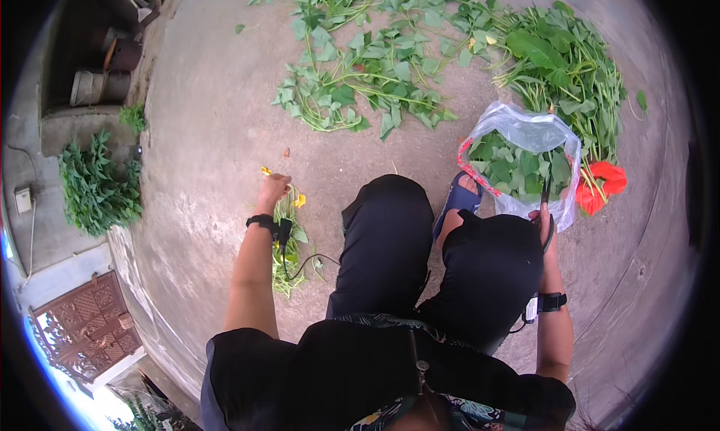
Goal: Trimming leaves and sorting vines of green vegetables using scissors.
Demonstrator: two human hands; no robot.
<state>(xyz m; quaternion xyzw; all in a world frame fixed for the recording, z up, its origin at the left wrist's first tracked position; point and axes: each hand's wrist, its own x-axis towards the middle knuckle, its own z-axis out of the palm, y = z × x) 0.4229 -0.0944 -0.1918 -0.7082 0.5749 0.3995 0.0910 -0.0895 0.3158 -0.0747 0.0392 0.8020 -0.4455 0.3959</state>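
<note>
My left hand (pixel 274 187) is low over the floor at the top end of a small heap of stems and yellow leaves (pixel 288 262); a yellow leaf (pixel 266 171) shows at its fingers, though whether it is pinched is unclear. My right hand (pixel 544 220) holds dark-bladed scissors (pixel 546 186) by the handles, blades over the near side of a clear plastic bag (pixel 523 128) with a red-patterned rim. Green leaves (pixel 520 169) lie inside the bag. Beyond it rests a large pile of leafy green stems (pixel 579 76).
Leafy vines (pixel 365 82) spread across the concrete floor ahead. A red plastic bag (pixel 602 188) lies right of the clear bag. My sandalled foot (pixel 458 197) is beside the clear bag. At left are a leafy plant (pixel 98 186), buckets (pixel 101 88) and a brown ornate gate (pixel 87 324).
</note>
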